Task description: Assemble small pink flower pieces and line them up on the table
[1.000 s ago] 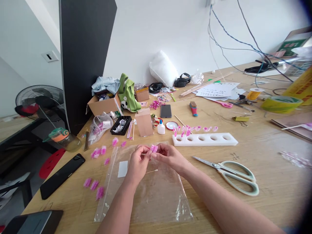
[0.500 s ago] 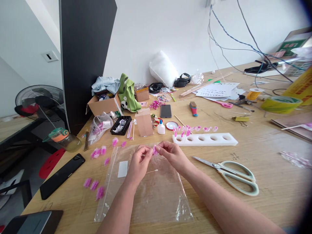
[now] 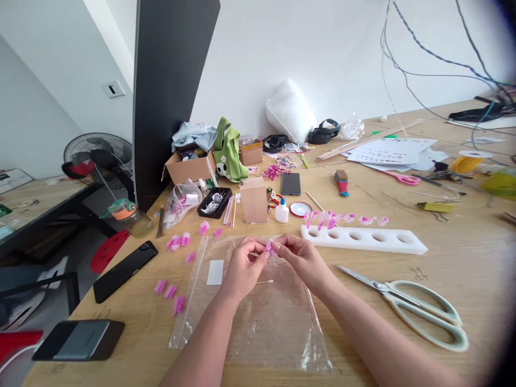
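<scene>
Between the fingertips of my left hand (image 3: 246, 264) and my right hand (image 3: 296, 257) is a small pink petal piece (image 3: 270, 247), pinched from both sides. Both hands are closed on it, above a clear plastic bag (image 3: 278, 328) lying flat. On the bag are a cotton swab (image 3: 265, 281) and a white rectangular piece (image 3: 215, 272). Several fluffy pink pieces (image 3: 179, 305) lie to the left of my hands. Beyond my right hand stands a white foam strip with holes (image 3: 387, 241), with pink-and-white petals (image 3: 331, 220) along its back edge.
Large scissors (image 3: 419, 309) lie right of my right arm. A glue bottle (image 3: 282, 211), a cardboard piece (image 3: 253, 201) and a black tray (image 3: 215, 202) stand behind my hands. Two dark phones, one a black phone (image 3: 126, 271), lie on the table. A bottle (image 3: 131, 217) stands at the left edge.
The view has swung to the left, so everything sits further right in the picture. Both hands still pinch the pink petal piece, their fingers only slightly shifted.
</scene>
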Motion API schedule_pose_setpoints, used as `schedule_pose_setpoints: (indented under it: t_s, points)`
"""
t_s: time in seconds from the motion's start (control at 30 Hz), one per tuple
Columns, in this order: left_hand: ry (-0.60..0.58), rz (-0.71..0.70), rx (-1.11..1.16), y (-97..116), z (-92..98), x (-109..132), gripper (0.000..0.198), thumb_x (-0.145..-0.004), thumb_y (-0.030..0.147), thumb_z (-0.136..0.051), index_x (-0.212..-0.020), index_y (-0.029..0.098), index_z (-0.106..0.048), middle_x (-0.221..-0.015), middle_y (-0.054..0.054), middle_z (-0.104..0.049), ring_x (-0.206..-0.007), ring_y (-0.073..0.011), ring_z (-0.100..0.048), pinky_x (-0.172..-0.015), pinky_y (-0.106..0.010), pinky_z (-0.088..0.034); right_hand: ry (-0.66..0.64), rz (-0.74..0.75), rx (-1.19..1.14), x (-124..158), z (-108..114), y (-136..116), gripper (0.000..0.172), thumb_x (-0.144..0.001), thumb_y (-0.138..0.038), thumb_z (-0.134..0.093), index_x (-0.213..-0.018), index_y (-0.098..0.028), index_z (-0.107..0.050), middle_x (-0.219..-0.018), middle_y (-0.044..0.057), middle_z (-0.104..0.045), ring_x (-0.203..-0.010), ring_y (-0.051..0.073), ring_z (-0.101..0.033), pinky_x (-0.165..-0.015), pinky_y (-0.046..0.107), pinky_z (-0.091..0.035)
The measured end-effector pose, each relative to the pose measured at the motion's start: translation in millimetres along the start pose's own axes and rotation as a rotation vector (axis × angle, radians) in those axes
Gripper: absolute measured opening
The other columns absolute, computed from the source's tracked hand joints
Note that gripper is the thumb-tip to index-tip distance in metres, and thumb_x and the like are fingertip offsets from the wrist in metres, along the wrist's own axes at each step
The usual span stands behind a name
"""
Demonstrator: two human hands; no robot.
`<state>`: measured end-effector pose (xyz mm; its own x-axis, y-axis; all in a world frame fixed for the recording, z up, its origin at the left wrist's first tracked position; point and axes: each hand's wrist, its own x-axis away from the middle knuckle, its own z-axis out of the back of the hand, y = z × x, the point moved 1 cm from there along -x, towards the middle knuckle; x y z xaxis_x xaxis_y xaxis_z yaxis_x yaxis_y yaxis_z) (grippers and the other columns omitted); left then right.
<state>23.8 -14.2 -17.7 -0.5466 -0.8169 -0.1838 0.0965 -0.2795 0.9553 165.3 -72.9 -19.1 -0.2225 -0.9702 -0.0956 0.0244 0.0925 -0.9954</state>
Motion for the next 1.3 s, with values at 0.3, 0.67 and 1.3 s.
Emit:
schedule_pose_setpoints:
  t_s: [0.3,0.67,1.3]
  points:
    - [0.05,0.026,0.021,-3,0.8,-1,0.023,-0.077,0.039,-0.064,-0.071,0.017,-0.064,-0.089,-0.006,-0.062,-0.083,-0.0171,-0.058,-0.064,-0.024,-0.046,0.019,-0.018,0.054,1,-1,-6,0.043,-0.075,-0.06,-0.06,-0.07,-0.017,-0.06,-0.066,0.001,-0.055,-0.064,0.015,-0.047,-0.06,0.026,-0.035]
    - [0.005,0.071,-0.019,-3,1.5,-1,0.022,-0.077,0.038,-0.063,-0.078,0.016,-0.065,-0.084,-0.005,-0.061,-0.075,-0.015,-0.056,-0.064,-0.025,-0.045,0.061,0.034,-0.056,-1,1,0,0.038,-0.074,-0.055,-0.065,-0.073,-0.017,-0.061,-0.07,0.002,-0.06,-0.065,0.015,-0.05,-0.063,0.028,-0.039]
    - [0.04,0.159,0.177,-13,2.1,-5,0.017,-0.073,0.031,-0.066,-0.073,0.014,-0.063,-0.077,-0.002,-0.059,-0.064,-0.0113,-0.051,-0.059,-0.023,-0.042,0.114,-0.064,-0.073,0,2,-5,0.045,-0.078,-0.061,-0.056,-0.073,-0.016,-0.06,-0.067,0.0,-0.051,-0.065,0.014,-0.044,-0.062,0.027,-0.034]
